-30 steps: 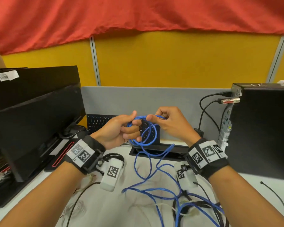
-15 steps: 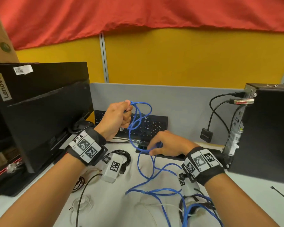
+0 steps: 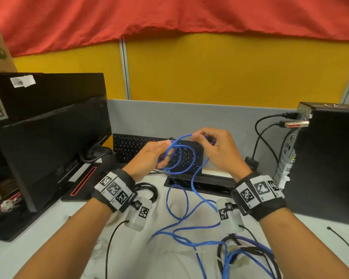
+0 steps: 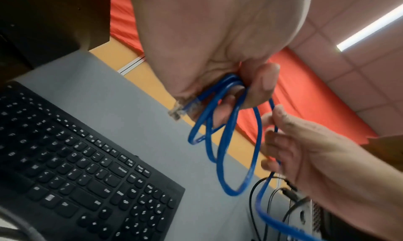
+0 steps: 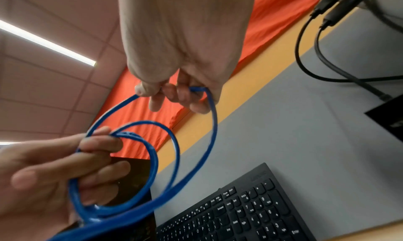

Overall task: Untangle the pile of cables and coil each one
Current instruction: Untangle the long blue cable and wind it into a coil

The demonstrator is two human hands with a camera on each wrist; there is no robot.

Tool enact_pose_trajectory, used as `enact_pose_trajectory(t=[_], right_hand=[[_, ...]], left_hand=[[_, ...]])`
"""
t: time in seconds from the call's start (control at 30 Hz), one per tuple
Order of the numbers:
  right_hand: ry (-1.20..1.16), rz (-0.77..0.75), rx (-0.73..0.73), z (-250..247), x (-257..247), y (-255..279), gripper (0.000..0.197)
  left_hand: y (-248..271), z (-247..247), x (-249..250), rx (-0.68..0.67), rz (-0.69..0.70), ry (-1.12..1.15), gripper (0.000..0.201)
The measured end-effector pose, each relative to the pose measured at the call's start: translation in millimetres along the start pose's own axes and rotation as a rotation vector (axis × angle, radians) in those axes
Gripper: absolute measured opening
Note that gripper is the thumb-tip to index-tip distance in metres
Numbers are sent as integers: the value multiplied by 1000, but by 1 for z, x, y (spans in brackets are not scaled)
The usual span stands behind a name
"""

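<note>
While left hand [image 3: 149, 156] grips blue cable [image 3: 181, 158] coils, right hand [image 3: 218, 150] pinches strand; plug [image 4: 181, 109] visible only from left wrist.

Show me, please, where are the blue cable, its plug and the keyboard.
blue cable [image 3: 193, 158]: head view, coil's right side.
plug [image 4: 179, 110]: left wrist view, clear connector tip.
keyboard [image 4: 76, 167]: left wrist view, keys in the middle.

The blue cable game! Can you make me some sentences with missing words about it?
1. The left hand holds loops of a ____ cable.
2. The right hand pinches the ____ cable.
3. Behind both hands lies a black ____.
4. More cable trails down onto the ____.

Missing words: blue; same; keyboard; desk
</note>
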State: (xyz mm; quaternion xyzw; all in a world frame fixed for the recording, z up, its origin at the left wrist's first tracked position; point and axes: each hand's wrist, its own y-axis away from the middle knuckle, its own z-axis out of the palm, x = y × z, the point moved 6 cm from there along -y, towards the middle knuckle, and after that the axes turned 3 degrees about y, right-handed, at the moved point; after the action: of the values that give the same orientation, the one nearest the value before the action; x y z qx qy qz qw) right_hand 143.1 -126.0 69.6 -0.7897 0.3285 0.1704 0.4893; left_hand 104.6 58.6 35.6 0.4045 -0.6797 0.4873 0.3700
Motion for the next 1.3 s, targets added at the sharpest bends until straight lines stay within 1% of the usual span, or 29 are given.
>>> enact_pose_trajectory(t=[0.07,0.13,0.2,0.23,0.3,0.33,0.37,0.43,0.5,0.57,0.63,0.67,0.7,0.73,0.77,0.8,0.87,0.9,0.97,1.0,1.07,1.13,1.17,1.2,1.23,1.27,1.3], right_hand=[[15,44,61,-5,8,1,21],[6,97,91,-10,15,0,23],[-23,177,80,-16,25,-1,25],[-39,213,47,-17,30,0,25],[-84,260,-59,-15,35,4,23],[-107,274,-125,-12,35,6,21],[-117,284,-188,-8,36,9,24],[-82,294,-282,-2,38,14,41],[-59,318,-363,3,34,17,54],[-46,356,-526,13,29,24,64],[9,349,-754,27,20,37,71],[26,323,-847,33,15,43,70],[21,280,-903,39,10,47,61],[-3,229,-910,43,6,49,47],[-31,185,-870,44,1,47,33],[-47,149,-792,43,-3,42,25],[-57,86,-603,37,-10,30,22],[-85,75,-509,32,-12,25,23],[-167,101,-328,19,-10,15,23],[-191,125,-261,13,-6,13,23],[-185,148,-214,7,-1,14,21],[-150,142,-220,3,3,16,18],[-139,145,-209,-2,7,16,17],[-139,153,-171,-10,12,14,17],[-148,167,-104,-21,18,12,16],[-157,177,-12,-34,23,9,15],[-156,177,89,-48,27,7,16]], left_hand=[[-2,2,0,-18,-18,127,40],[-3,5,0,-72,-25,284,40],[-3,4,-4,-88,-50,450,38],[-4,0,-7,-65,-78,514,38],[-5,-11,-15,45,-130,575,39],[-7,-17,-19,111,-148,573,39],[-8,-22,-21,173,-161,551,39],[-12,-29,-22,270,-170,487,39],[-17,-34,-20,329,-173,473,39],[-21,-39,-17,385,-171,459,39],[-24,-46,-11,437,-164,405,36],[-25,-48,-9,454,-166,368,35],[-27,-49,-6,463,-171,326,33],[-27,-48,-4,462,-173,258,33],[-27,-46,-1,445,-168,154,33],[-26,-41,2,404,-155,25,34],[-23,-22,7,258,-105,-189,37],[-20,-12,8,181,-79,-249,38],[-14,2,9,75,-41,-264,42],[-12,6,8,37,-40,-219,41],[-10,14,3,-29,-66,-64,37],[-8,16,-1,-48,-86,23,39],[-8,15,-3,-34,-88,-13,43],[-9,11,-3,-11,-72,-110,50],[-10,8,-3,1,-43,-226,57],[-11,6,-2,-10,-13,-327,59],[-11,6,-2,-52,3,-402,56]])
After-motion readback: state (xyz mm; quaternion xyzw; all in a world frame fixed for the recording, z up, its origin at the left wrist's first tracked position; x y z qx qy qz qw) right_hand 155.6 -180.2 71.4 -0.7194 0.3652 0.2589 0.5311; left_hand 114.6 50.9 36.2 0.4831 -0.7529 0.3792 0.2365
